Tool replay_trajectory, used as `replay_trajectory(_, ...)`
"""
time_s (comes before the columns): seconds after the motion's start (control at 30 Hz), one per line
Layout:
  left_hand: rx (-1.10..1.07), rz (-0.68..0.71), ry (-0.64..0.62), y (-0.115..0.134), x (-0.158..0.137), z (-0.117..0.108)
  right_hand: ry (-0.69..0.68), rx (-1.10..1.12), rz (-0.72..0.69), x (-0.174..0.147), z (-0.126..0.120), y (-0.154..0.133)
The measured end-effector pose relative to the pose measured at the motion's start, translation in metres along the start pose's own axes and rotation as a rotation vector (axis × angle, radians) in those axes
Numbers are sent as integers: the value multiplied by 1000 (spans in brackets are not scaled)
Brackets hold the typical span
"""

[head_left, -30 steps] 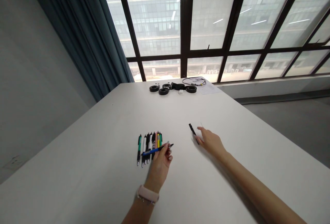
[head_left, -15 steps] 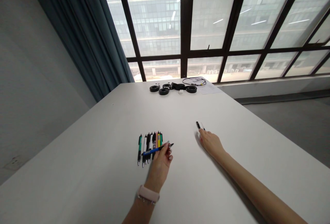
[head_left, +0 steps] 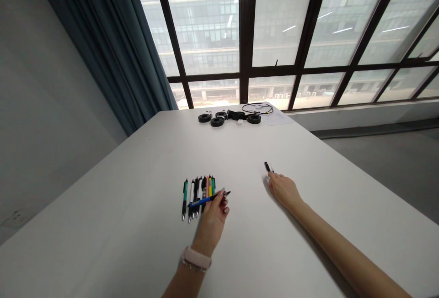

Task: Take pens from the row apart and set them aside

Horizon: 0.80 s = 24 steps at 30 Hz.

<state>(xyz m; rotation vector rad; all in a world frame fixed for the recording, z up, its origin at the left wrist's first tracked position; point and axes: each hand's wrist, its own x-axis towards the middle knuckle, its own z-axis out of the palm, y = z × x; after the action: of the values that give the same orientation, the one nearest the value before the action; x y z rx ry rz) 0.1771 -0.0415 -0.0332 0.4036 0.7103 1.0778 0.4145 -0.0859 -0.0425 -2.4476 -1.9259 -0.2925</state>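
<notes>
- On the white counter (head_left: 120,225), a row of pens (head_left: 200,189) is lying side by side, with a green pen (head_left: 185,197) sitting slightly apart at its left end.
- Across that row, the left hand (head_left: 213,219) is pinching a blue pen (head_left: 202,201); whether it is touching those beneath, I cannot tell.
- Well to the right, the right hand (head_left: 284,190) is gripping a black pen (head_left: 266,166), whose end is projecting past the fingers; something thin and white is showing just beside it.
- Near the far edge, black rolls (head_left: 217,122) and a cable (head_left: 258,109) are lying well apart from both hands.
- The step in hand seems to be securing the black pen while the left hand is holding the blue one.
- Any lift would be calling for a firm pinch on the right and a steady left hand above the row.
</notes>
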Motion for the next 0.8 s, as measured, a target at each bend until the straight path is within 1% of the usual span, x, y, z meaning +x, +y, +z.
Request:
replay_trajectory(0.17, 5, 0, -7, 0, -1, -1, 28, 49, -4, -2, 0, 2)
replay_trajectory(0.23, 5, 1, -10, 0, -1, -1, 82, 100, 21, -1, 1, 6)
replay_trajectory(0.33, 1, 1, -16, 0, -1, 0, 219, 222, 145, 4, 6, 20)
replay_trajectory(0.4, -2, -7, -12, 1, -1, 1, 257, 327, 234, 9, 12, 31)
replay_trajectory(0.47, -7, -13, -5, 1, -1, 1, 259, 421, 270, 13, 19, 41)
replay_trajectory(0.57, -13, -15, -2, 1, -1, 1, 228, 507, 235, 16, 29, 49)
replay_trajectory(0.63, -10, -18, -2, 1, 0, 0, 214, 545, 218, 17, 34, 49)
replay_trajectory(0.8, 3, -14, -3, 1, 0, 0, 202, 591, 233, 22, 41, 45)
